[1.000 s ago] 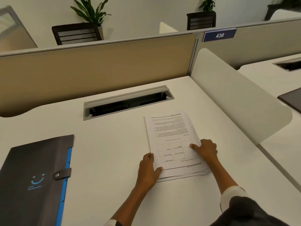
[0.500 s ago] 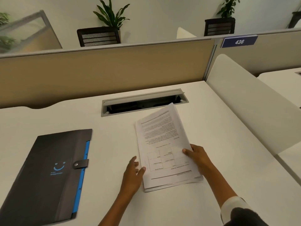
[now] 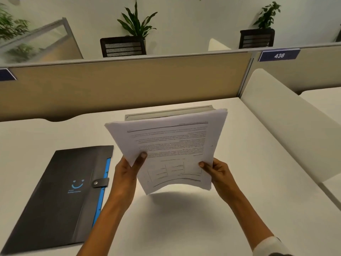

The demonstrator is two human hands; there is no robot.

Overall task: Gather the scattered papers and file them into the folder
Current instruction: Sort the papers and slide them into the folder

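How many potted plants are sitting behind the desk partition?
2 clearly potted: a broad-leaved plant in a dark slatted planter at centre, another at right. Foliage at far left; its pot is hidden.

White desk (image 3: 184, 228), closed folder (image 3: 60, 196) on it.

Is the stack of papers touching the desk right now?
Apart. The head view shows the stack of papers held up by both hands, its shadow on the bare desk below.
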